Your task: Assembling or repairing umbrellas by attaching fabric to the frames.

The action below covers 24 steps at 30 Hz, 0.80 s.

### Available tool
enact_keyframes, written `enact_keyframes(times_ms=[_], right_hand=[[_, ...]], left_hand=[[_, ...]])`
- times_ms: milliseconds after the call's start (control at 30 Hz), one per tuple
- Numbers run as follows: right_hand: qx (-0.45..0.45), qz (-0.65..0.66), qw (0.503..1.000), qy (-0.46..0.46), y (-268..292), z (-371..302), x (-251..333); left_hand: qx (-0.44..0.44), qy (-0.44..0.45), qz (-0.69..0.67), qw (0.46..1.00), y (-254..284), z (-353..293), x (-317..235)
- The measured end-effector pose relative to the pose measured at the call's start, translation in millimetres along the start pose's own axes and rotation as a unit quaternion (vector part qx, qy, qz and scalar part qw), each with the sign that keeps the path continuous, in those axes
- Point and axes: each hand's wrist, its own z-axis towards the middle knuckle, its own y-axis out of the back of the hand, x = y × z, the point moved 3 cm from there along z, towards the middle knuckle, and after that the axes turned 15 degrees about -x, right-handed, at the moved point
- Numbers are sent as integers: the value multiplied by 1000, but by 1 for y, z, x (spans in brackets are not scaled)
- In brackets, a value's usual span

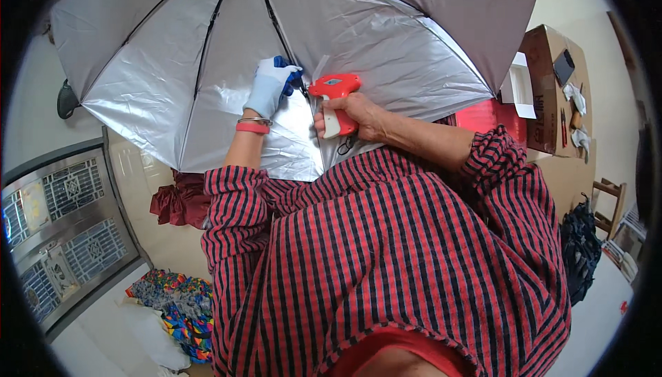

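Note:
Spread open in front of me is an umbrella [393, 60] with a silvery lining and thin black ribs. My left hand [265, 91], in a white glove with blue-coated fingers, is closed on a black umbrella rib [277, 28], around its lower part. Bare and wrapped round the grip, my right hand [365, 116] holds a red and white tagging gun [338, 86]. The gun's front end points left, close beside the gloved fingers and the rib. A small dark loop [345, 146] hangs below the gun. The glove hides exactly what the left fingertips pinch.
At right stands a cardboard box [541, 87] with a dark phone [564, 68], a red-handled tool [564, 127] and crumpled white scraps. An open white carton [524, 86] is beside it. Burgundy fabric [176, 201] and multicoloured fabric [179, 308] lie left, near a metal door [69, 232]. A dark folded bundle [580, 249] is right.

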Motion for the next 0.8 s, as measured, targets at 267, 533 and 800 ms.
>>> enact_keyframes(times_ms=[267,533,800], right_hand=[[6,-5,1000,-5,-1,1,2],[86,55,994,-50,8,16,2],[87,27,994,-58,7,13,6]], left_hand=[[-13,-19,13,1000,-6,-8,-13],[5,5,-22,1000,-3,-5,-5],[0,14,-40,999,-6,-1,1]])
